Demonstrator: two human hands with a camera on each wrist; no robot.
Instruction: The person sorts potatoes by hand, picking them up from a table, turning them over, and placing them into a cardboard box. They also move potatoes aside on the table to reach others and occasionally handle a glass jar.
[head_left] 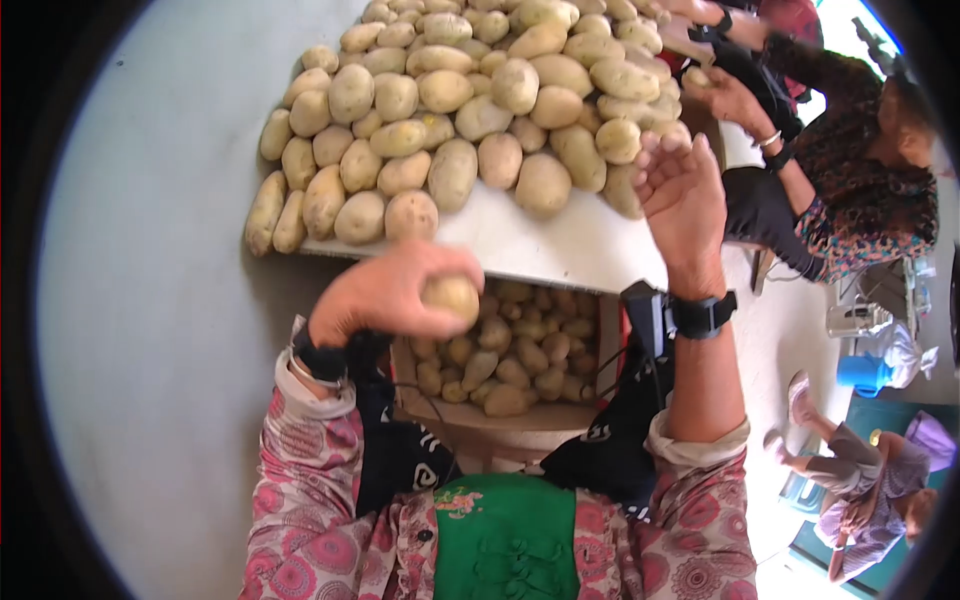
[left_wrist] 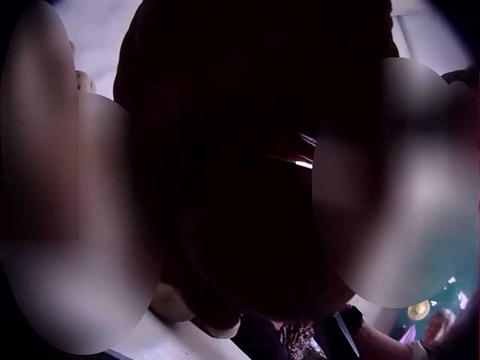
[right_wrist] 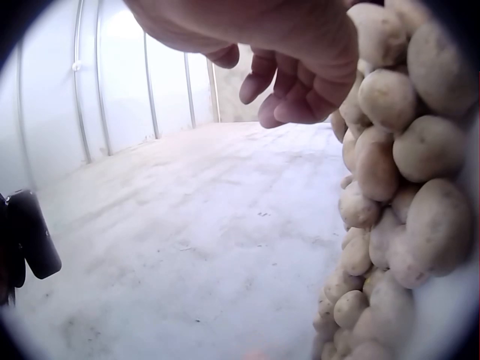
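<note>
My left hand (head_left: 375,300) grips a potato (head_left: 455,296) between thumb and fingers, in front of the white table's edge and over a box of potatoes. Motion blurs this hand slightly. In the left wrist view a big dark shape fills the middle, and its details are lost in shadow. My right hand (head_left: 685,205) is raised beside the right end of the potato pile (head_left: 450,90), palm up, with loosely bent fingers and nothing in it. The right wrist view shows the same fingers (right_wrist: 300,94) close beside the stacked potatoes (right_wrist: 386,101).
The white table (head_left: 560,240) carries the heaped potatoes. Below its near edge, the box (head_left: 480,412) holds many smaller potatoes. At the right, another person's hand (head_left: 725,100) holds a potato. Farther off are a blue bucket (head_left: 865,372) and a seated person (head_left: 870,490).
</note>
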